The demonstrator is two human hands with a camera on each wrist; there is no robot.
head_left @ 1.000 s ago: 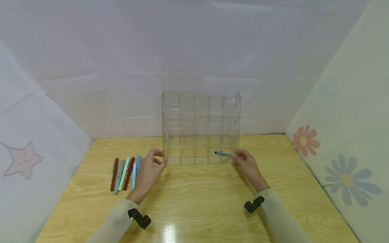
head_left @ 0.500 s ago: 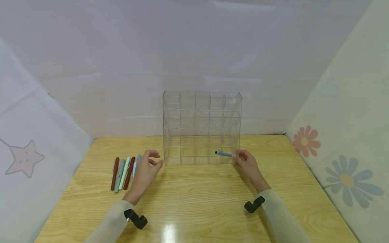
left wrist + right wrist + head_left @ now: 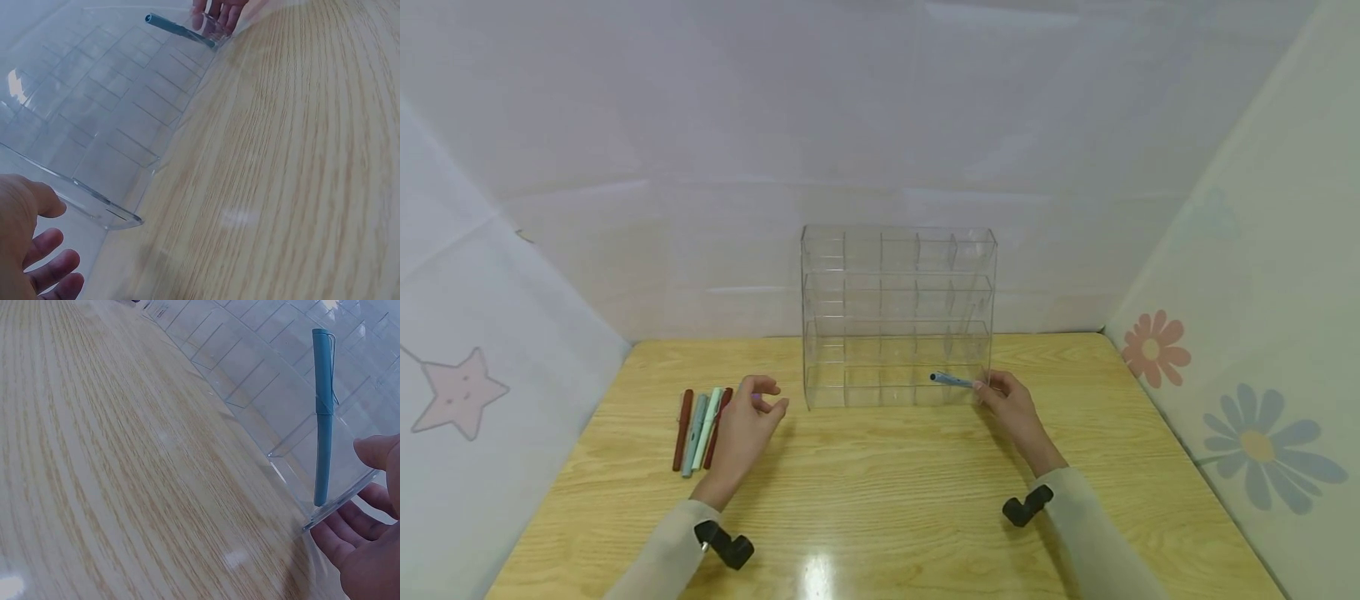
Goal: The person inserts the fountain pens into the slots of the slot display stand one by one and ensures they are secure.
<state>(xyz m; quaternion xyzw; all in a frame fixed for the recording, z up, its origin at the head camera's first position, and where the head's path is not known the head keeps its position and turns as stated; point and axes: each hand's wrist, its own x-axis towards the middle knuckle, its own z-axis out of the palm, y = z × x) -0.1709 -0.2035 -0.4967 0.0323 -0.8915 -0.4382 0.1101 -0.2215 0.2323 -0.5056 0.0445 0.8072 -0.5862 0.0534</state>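
1. Grasping a clear plastic tiered rack (image 3: 880,292) by its right end, the right hand (image 3: 1011,404) straddles the side wall, thumb on the inner side, fingers outside.
2. Free of any hold, the left hand (image 3: 743,433) has thumb and fingers parted and bent; wood shows between it and the rack's left end.
3. A slim blue pen (image 3: 950,379) lies slanted at the lowest row's right end, beside the right thumb; how deep it sits cannot be told.
4. The rack stands near the far edge of the light-brown wooden table (image 3: 895,483), close before a pale fabric backdrop (image 3: 880,125). Room opens between the forearms, from the rack's base toward the person, and right of the right hand to the table's side edge.
5. Left of the rack, space is tighter: a dark red pen (image 3: 682,429), a grey-green pen (image 3: 695,435), a pale green pen (image 3: 707,429) and a second dark red pen (image 3: 723,408) lie side by side, the last partly behind the left hand.
6. Only the head view shows that row. The right wrist view reveals the blue pen's clip and a gap between pen and thumb, which overlap from above.
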